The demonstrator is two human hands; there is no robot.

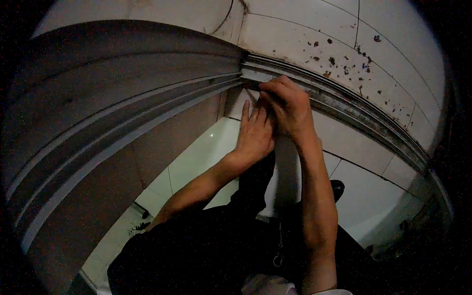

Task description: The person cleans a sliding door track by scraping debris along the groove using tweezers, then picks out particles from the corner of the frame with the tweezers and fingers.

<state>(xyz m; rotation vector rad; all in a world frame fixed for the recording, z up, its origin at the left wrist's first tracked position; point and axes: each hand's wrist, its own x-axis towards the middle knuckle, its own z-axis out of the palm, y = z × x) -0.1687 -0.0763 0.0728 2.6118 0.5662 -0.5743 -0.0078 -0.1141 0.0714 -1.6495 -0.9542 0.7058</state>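
Note:
My left hand reaches to the inner corner of a metal-railed frame, its fingers stretched and slightly spread toward the pale tile. Close beside it, my right hand is closed in a pinch at the edge of the grooved metal track. Whatever lies between its fingertips is hidden or too dark to make out. The track is stained with dark grime. Both hands are near the point where it meets the long rail on the left.
Dark debris is scattered on the pale tiles beyond the track. A dark panel fills the left side. Below the hands are pale floor tiles, my dark-clothed legs and a dark shoe.

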